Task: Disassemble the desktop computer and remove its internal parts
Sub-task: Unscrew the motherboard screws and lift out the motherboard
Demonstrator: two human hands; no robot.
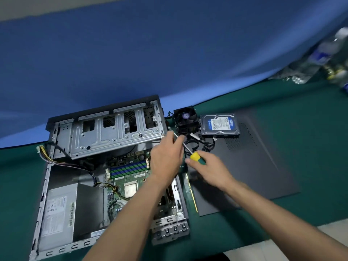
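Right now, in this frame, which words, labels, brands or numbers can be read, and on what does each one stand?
"WD": logo on the hard drive label's corner, just legible; the rest of that label is too small.
Power supply label: printed lines, too blurred to read.
Fan hub sticker: purple, no text legible.
Motherboard: white markings, too small.
Bottles at far right: labels blurred.
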